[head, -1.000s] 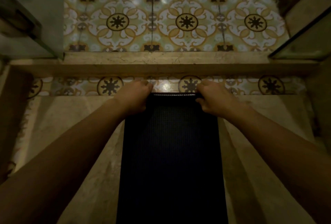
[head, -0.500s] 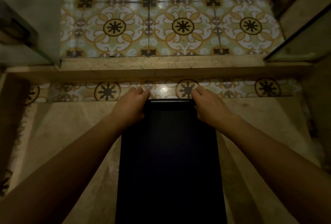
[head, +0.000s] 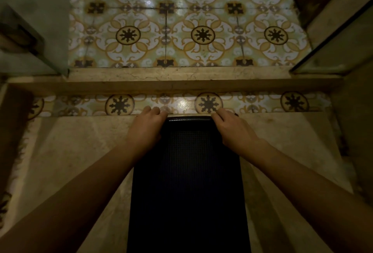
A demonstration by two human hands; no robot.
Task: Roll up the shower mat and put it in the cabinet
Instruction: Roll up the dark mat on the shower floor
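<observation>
Since the earlier frame, the far edge of the dark mat (head: pixel 187 182), lying at centre frame on the floor (head: pixel 70 151), has been curled over, gripped by the closed left hand (head: pixel 146 126) and right hand (head: pixel 234 129).

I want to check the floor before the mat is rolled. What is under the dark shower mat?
The shower mat lies flat on beige stone floor, bare on both sides. The part beneath it is covered. The left hand and right hand hold its far corners.
</observation>
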